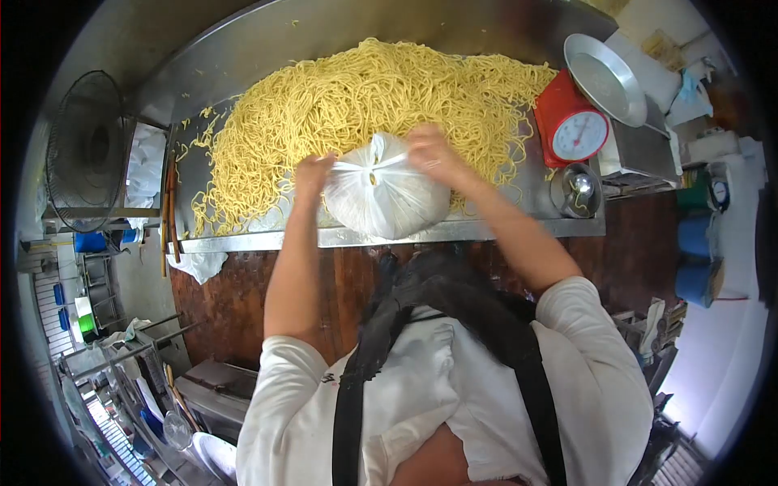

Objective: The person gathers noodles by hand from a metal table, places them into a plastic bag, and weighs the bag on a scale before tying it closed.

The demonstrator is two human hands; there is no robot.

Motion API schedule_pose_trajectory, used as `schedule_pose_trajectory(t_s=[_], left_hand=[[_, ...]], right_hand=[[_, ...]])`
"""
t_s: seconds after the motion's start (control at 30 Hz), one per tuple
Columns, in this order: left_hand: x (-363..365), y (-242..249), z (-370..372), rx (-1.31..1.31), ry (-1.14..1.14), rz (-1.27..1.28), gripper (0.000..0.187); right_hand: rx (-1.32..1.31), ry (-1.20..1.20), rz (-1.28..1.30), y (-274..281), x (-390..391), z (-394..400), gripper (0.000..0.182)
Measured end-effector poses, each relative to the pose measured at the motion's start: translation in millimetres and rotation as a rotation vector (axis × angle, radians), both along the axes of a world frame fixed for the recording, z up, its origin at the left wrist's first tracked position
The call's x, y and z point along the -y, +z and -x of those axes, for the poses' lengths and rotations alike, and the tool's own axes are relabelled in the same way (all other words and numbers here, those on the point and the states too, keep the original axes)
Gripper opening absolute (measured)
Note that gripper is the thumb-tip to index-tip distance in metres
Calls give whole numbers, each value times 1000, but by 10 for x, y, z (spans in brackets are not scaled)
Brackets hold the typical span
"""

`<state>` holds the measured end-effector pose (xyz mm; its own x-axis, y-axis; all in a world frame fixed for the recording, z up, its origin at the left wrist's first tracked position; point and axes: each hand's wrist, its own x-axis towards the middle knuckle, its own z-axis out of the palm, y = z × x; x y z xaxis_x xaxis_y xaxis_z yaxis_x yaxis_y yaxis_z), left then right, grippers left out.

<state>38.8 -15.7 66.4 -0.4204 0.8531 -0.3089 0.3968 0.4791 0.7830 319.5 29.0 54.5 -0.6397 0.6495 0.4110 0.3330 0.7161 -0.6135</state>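
A full white plastic bag (pixel 389 202) sits at the front edge of the steel table, its top gathered into a knot. My left hand (pixel 314 176) is closed on a stretched bag handle at the left. On the other side, my right hand (pixel 436 154) is closed at the bag's upper right, somewhat smeared by motion; its fingertips are hard to make out. What the bag holds shows only as a pale mass through the plastic. Behind it spreads a large heap of yellow noodles (pixel 356 97).
A red dial scale (pixel 557 121) with a round metal pan (pixel 604 78) stands right of the noodles. In front of it is a steel bowl (pixel 577 191). Wooden sticks (pixel 168 202) lean at the table's left end, near a fan (pixel 85 150).
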Motion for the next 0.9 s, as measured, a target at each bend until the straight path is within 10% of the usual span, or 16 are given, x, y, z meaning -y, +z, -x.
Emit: schedule_pose_trajectory(t_s=[0.03, 0.13, 0.17, 0.27, 0.4, 0.6, 0.63, 0.9], left_hand=[[31, -315, 178, -9, -2, 3, 30], [119, -406, -265, -782, -167, -282, 22], [150, -217, -481, -779, -209, -728, 30], [254, -209, -623, -517, -826, -678, 32], [228, -45, -585, -638, -1050, -544, 24], [-88, -209, -308, -363, -1308, -354, 30], [-239, -321, -209, -230, -1193, -11, 31], [14, 740, -1761, -42, -1586, 137, 32]], right_hand=[[500, -30, 41, 34, -97, -329, 16], [92, -157, 166, -411, 375, -453, 16], [16, -176, 141, -265, 452, -480, 15], [-50, -146, 148, 150, 610, -857, 24], [62, -190, 354, 77, 857, -1710, 22], [38, -801, 482, -226, 2298, -2717, 17], [38, -918, 436, -345, 2682, -2838, 17], [-54, -1763, 983, -799, 5902, -2820, 20]])
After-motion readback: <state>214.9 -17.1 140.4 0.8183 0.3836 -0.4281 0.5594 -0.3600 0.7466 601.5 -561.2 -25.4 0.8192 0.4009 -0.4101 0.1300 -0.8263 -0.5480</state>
